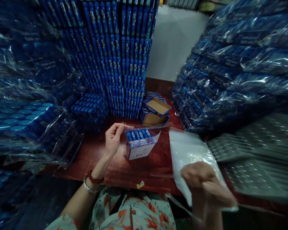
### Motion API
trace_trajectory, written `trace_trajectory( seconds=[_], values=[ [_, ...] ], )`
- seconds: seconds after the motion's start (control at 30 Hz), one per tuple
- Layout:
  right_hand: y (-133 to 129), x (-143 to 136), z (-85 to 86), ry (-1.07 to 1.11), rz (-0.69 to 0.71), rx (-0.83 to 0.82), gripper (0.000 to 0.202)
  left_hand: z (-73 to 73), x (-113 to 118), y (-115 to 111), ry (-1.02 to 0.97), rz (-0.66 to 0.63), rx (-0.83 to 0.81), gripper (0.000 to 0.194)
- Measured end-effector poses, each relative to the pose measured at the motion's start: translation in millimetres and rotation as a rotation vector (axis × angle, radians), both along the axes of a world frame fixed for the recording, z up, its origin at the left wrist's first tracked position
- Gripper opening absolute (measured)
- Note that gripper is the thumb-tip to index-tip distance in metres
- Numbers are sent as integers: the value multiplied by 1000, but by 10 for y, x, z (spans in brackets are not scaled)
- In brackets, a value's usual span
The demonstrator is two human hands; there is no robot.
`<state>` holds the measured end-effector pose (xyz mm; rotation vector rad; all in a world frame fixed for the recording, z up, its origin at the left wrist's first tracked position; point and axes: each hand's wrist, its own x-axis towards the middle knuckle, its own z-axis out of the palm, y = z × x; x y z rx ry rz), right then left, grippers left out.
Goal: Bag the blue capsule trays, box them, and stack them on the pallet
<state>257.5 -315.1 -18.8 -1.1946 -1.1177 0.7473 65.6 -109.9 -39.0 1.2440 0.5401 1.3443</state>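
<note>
A printed blue-and-white carton (141, 149) holding a row of blue tubes (138, 134) sits on the red-brown table, inside a loose clear plastic bag (156, 135). My left hand (113, 138) is at its upper left, with thumb and index finger pinched on the bag's edge. To the right, my right hand (206, 182) is smeared by motion above a stack of flat clear plastic bags (186, 147). Its fingers look curled in, and a thin strip of clear film (180, 204) trails close below it. What those fingers hold is not clear.
Tall stacks of blue tubes (129, 67) stand at the back. Film-wrapped packs are piled at left (26, 127) and right (230, 70). Open cardboard cartons (156, 118) lie behind the bagged one. Grey dimpled trays (254, 159) lie at right, and a yellow scrap (140, 184) near the front edge.
</note>
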Motion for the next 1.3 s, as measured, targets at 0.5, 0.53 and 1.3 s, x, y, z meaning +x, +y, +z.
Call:
trace_trajectory(
  seconds=[0.5,0.53,1.3],
  values=[
    [830,-766,-444,-1394,-109,-796,71,34,-72,-63,118,-69,151,19],
    [855,-764,-425,-1378,-103,-808,71,13,-95,-95,154,-96,198,19],
    [654,-505,-316,-392,-424,-88,39,-656,-387,-222,766,-316,1094,28]
  ],
)
